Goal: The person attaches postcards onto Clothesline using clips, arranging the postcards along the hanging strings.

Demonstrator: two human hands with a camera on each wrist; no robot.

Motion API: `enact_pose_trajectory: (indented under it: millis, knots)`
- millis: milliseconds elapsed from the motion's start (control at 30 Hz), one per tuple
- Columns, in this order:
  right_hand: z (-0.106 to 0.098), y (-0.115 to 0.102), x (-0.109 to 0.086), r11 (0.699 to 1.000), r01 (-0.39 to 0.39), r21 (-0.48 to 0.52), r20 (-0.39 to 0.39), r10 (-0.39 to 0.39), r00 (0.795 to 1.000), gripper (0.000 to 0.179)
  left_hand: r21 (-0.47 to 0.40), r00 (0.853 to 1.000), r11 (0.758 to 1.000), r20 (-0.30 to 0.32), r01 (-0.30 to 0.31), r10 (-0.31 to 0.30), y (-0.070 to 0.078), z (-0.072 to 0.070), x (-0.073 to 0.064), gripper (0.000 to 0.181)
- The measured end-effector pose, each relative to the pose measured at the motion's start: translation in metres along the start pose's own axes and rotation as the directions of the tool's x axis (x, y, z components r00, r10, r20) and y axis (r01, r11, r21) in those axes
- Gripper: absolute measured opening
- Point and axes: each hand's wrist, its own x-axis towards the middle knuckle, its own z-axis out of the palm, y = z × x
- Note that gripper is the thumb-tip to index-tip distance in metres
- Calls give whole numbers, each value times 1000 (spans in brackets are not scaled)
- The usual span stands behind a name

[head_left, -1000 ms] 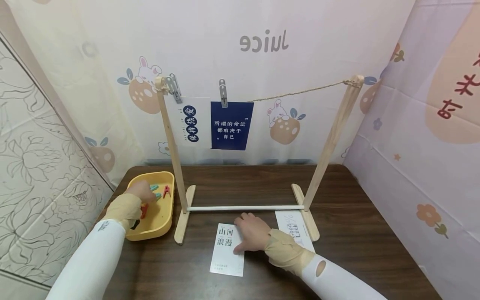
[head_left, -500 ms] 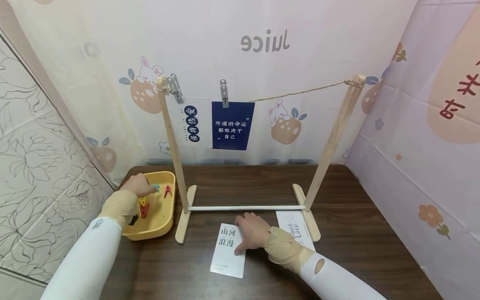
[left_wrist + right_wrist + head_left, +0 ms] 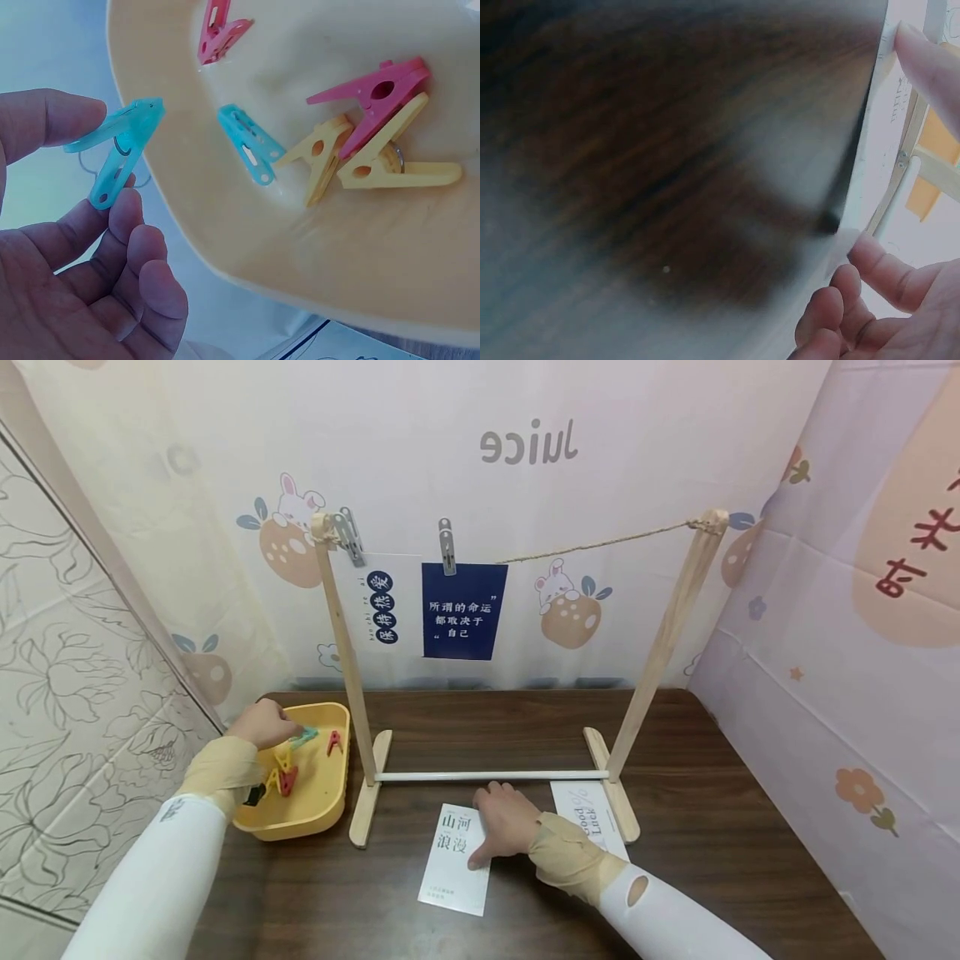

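Observation:
My left hand (image 3: 262,724) is over the left rim of the yellow basket (image 3: 330,806). Between its thumb and index finger it pinches a teal clothespin (image 3: 124,146), clear in the left wrist view. Another teal clothespin (image 3: 251,142) lies in the basket, with pink ones (image 3: 375,90) and yellow ones (image 3: 401,161) beside it. On the table, my right hand (image 3: 508,822) grips the right side of a white card (image 3: 453,868) printed with large characters. The right wrist view has the thumb and fingertips at the edge of that card (image 3: 866,142).
A wooden frame (image 3: 660,652) carries a sagging twine line (image 3: 600,545). Metal clips (image 3: 447,547) hold a white card (image 3: 382,610) and a dark blue card (image 3: 463,610) on it. Another white card (image 3: 592,814) lies by the right foot. A white rod (image 3: 487,776) joins the posts.
My left hand has drawn left and slightly back from the middle of the basket, uncovering more clothespins. The right hand stays nearly in place, while its card shifts very slightly.

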Motion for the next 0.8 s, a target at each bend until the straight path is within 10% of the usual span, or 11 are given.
enact_pose_trajectory:
  millis: [333, 800]
  knots:
    - [2, 1, 3, 1000, 0, 4, -36, 0, 999, 86, 29, 999, 999, -3, -34, 34, 5, -14, -9, 39]
    - [-15, 3, 0, 922, 34, 387, -73, -6, 997, 59, -2, 997, 998, -52, -65, 65, 16, -24, -22, 37]
